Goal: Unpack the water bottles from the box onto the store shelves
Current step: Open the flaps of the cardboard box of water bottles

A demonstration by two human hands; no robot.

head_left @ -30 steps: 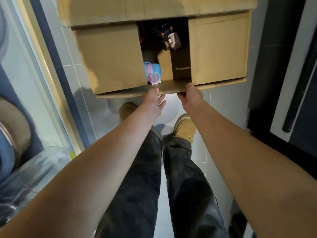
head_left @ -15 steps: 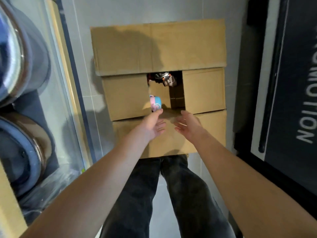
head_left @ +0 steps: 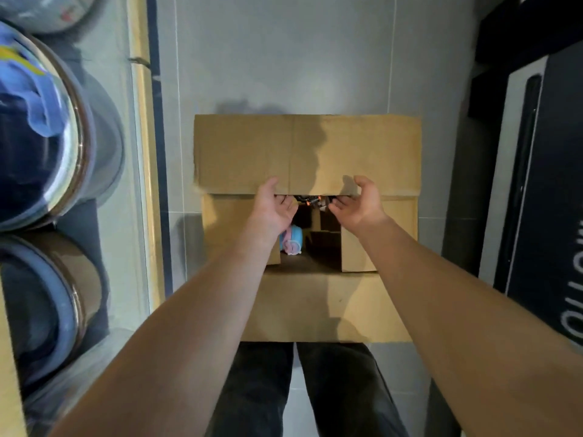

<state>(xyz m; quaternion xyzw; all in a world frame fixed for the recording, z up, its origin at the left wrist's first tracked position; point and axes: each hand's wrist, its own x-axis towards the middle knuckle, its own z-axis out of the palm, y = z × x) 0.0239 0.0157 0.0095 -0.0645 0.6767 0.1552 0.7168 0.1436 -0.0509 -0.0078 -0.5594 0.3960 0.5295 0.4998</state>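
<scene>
A brown cardboard box [head_left: 315, 304] stands on the tiled floor in front of my legs. Its near flap lies folded out toward me, and the two side flaps still cover part of the opening. Through the gap shows a pink and blue water bottle [head_left: 293, 242], and further back a dark bottle top with orange parts [head_left: 313, 200]. My left hand [head_left: 273, 205] and my right hand [head_left: 358, 203] reach to the edge of the far flap [head_left: 306, 152]. Each thumb lies on top of that flap and the fingers curl under its edge.
To the left, a glass-fronted shelf [head_left: 138, 184] holds large shiny steel pots [head_left: 47, 137]. At the right stands a black panel with white lettering [head_left: 555, 216]. Grey floor tiles [head_left: 284, 58] extend beyond the box.
The near flap has been let go and now lies folded toward me. Both hands have moved across the opening to the far flap's edge and taken hold of it.
</scene>
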